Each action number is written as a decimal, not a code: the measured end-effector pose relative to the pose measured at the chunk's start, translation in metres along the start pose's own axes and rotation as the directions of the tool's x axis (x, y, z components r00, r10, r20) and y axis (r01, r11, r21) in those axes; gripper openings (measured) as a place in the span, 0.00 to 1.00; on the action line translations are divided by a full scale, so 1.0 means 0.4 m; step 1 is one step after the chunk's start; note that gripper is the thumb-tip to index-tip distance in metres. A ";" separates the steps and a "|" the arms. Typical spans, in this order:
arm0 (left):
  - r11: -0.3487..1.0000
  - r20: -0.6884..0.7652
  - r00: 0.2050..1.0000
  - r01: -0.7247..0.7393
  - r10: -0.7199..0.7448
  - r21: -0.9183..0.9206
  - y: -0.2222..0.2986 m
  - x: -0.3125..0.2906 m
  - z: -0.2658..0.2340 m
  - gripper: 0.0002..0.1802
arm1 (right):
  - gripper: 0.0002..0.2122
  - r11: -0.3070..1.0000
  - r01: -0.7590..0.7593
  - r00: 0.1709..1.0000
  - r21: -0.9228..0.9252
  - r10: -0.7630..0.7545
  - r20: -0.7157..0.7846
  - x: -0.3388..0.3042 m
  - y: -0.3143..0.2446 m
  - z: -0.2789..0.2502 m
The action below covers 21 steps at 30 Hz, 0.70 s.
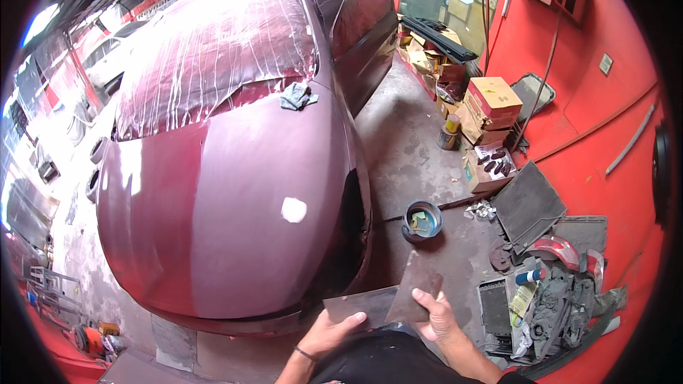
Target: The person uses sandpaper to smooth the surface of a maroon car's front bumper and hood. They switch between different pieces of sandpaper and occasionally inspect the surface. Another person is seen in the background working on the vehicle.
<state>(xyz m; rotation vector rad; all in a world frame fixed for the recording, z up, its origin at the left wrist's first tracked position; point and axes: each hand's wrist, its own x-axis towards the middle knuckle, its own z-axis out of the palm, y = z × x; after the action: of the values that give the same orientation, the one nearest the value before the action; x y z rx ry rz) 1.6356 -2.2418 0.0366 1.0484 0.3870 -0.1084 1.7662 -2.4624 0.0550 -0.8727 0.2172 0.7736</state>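
My left hand point(329, 336) is closed on a dark grey sheet of sandpaper point(356, 308), thumb on top. A brownish sheet of sandpaper point(413, 291) stands tilted in my right hand point(437, 318), its lower part pinched under the thumb. The two sheets meet or overlap in front of my body. Just beyond them is the maroon car's hood point(263, 171), dull pinkish over its middle and right and glossier on the left. A white round patch point(294, 209) shows on it. A crumpled blue-grey cloth point(299, 97) lies near the windshield, which has a streaked covering point(213, 57).
A bucket point(422, 222) with liquid and a yellowish piece inside stands on the floor right of the car. Cardboard boxes point(491, 103) and a can point(449, 133) line the red wall. Car parts point(562, 313) are heaped at lower right. The car's door point(363, 35) stands ajar.
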 end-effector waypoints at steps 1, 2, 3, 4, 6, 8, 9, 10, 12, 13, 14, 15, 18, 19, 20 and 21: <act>0.995 0.038 0.998 -0.047 0.044 0.091 0.006 0.025 0.025 0.26 | 0.23 0.996 0.067 0.996 -0.056 -0.070 -0.050 -0.002 -0.022 -0.022; 0.963 0.105 0.991 -0.101 0.077 0.250 0.014 0.048 0.046 0.27 | 0.24 0.985 0.129 0.985 -0.115 -0.141 -0.098 -0.006 -0.040 -0.052; 0.944 0.144 0.986 -0.121 0.080 0.306 0.021 0.071 0.073 0.27 | 0.24 0.966 0.187 0.967 -0.177 -0.213 -0.141 -0.011 -0.056 -0.081; 0.923 0.179 0.978 -0.165 0.107 0.347 0.032 0.089 0.107 0.27 | 0.25 0.951 0.226 0.941 -0.208 -0.269 -0.205 -0.017 -0.068 -0.112; 0.889 0.270 0.957 -0.215 0.109 0.404 0.060 0.125 0.179 0.26 | 0.25 0.915 0.290 0.869 -0.280 -0.374 -0.324 -0.029 -0.083 -0.175; 0.868 0.373 0.926 -0.237 0.065 0.437 0.075 0.170 0.252 0.25 | 0.28 0.871 0.372 0.792 -0.322 -0.478 -0.378 -0.041 -0.076 -0.239; 0.824 0.435 0.900 -0.263 0.022 0.502 0.059 0.206 0.280 0.26 | 0.29 0.843 0.410 0.751 -0.347 -0.528 -0.397 -0.041 -0.071 -0.273; 0.767 0.495 0.869 -0.336 0.028 0.546 0.041 0.240 0.313 0.28 | 0.30 0.808 0.494 0.702 -0.320 -0.588 -0.401 -0.046 -0.067 -0.291; 0.741 0.638 0.766 -0.473 0.078 0.477 -0.004 0.311 0.381 0.33 | 0.30 0.790 0.550 0.639 -0.272 -0.608 -0.471 -0.057 -0.076 -0.344; 0.738 0.673 0.739 -0.470 0.030 0.484 -0.013 0.334 0.416 0.36 | 0.30 0.787 0.569 0.617 -0.238 -0.600 -0.509 -0.067 -0.085 -0.363; 0.724 0.703 0.711 -0.496 0.021 0.480 -0.015 0.349 0.448 0.38 | 0.29 0.786 0.574 0.578 -0.231 -0.588 -0.566 -0.073 -0.097 -0.375; 0.710 0.730 0.683 -0.520 0.011 0.476 -0.016 0.362 0.480 0.39 | 0.30 0.822 0.526 0.609 -0.220 -0.544 -0.578 -0.077 -0.113 -0.393; 0.667 0.770 0.637 -0.594 0.048 0.450 -0.028 0.409 0.562 0.37 | 0.33 0.874 0.453 0.634 -0.175 -0.454 -0.626 -0.102 -0.182 -0.424; 0.678 0.773 0.633 -0.578 0.022 0.454 -0.041 0.426 0.579 0.36 | 0.32 0.824 0.504 0.621 -0.258 -0.554 -0.554 -0.092 -0.194 -0.440; 0.688 0.768 0.640 -0.559 0.004 0.462 -0.050 0.444 0.586 0.35 | 0.31 0.763 0.554 0.603 -0.334 -0.644 -0.472 -0.076 -0.202 -0.461; 0.698 0.763 0.647 -0.539 -0.015 0.471 -0.055 0.462 0.587 0.34 | 0.29 0.692 0.600 0.578 -0.401 -0.722 -0.380 -0.062 -0.211 -0.471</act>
<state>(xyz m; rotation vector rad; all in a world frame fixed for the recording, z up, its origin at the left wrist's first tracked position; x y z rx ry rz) 1.8620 -2.4375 0.0545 1.6734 -0.6309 -0.3906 1.8311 -2.6514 -0.0029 -1.2737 0.2444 -0.1879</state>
